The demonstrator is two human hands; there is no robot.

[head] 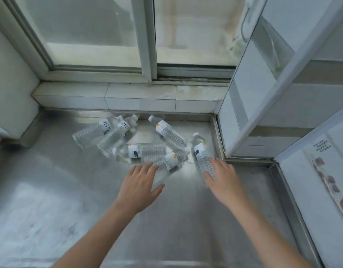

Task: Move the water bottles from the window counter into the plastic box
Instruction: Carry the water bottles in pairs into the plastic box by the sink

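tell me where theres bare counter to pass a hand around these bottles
Bare steel counter lies left of the left hand, and in front of both hands, between the forearms. It is crowded at the back by the tiled ledge, where six bottles lie jumbled; the right hand rests on the rightmost bottle.

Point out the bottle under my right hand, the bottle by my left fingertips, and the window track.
right-hand bottle (200,151), head view, label
left-hand bottle (171,160), head view, label
window track (193,73), head view, bottom rail

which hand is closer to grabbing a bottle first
Right. The right hand already lies on the rightmost bottle, while the left hand, fingers spread, only reaches the nearest middle bottle.
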